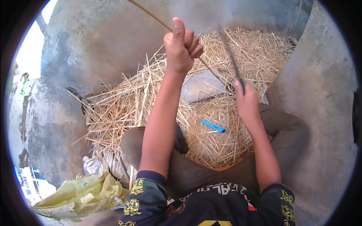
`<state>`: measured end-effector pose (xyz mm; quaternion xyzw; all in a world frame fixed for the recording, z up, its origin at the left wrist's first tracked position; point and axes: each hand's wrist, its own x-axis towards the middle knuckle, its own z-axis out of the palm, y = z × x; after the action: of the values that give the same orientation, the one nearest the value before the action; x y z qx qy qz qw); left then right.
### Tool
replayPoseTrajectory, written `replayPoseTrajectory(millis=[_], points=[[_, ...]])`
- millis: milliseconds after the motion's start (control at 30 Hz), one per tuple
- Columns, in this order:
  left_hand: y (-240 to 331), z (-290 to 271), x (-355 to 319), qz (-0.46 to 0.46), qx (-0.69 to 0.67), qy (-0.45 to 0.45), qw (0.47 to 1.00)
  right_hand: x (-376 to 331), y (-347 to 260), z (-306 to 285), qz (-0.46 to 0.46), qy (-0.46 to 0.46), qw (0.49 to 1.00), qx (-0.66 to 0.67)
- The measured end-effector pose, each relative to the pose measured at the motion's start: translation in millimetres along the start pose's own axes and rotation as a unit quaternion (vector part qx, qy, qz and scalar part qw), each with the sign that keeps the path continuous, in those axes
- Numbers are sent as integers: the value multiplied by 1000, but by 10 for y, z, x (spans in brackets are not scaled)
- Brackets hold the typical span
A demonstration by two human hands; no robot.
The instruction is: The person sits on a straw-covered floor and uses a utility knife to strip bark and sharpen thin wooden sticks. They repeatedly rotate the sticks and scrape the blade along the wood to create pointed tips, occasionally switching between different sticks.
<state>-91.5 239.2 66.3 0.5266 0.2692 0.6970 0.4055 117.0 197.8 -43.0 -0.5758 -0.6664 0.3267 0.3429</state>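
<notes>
Concrete walls (109, 41) edge straw (260, 52); left hand (182, 47) grips stick (151, 15) well inside.

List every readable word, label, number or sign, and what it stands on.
Dark short-sleeved, yellow-patterned shirt: white chest lettering, partly lost in folds; not copied out.
Slim blue plastic tool: nothing readable.
White-and-blue item, far left: too blurred.

One left hand (182, 47), one right hand (247, 103), one thin stick (151, 14), one long-bladed tool (233, 62), one blue plastic tool (213, 126), one grey slab (200, 86) and one yellowish sheet (88, 192) are showing.
</notes>
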Motion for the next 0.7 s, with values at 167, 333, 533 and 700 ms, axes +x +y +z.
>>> replayPoseTrajectory(millis=[167,333,533,700], points=[[-53,45,-32,-8,11,11,1000,-59,861,616,-117,112,983,83],[3,-10,-18,2,4,-5,1000,-7,-85,-48,-4,23,1000,2],[-31,33,14,7,9,32,999,-39,1068,883,-22,-49,981,-184],[32,14,3,19,2,33,999,27,52,186,-74,48,974,208]])
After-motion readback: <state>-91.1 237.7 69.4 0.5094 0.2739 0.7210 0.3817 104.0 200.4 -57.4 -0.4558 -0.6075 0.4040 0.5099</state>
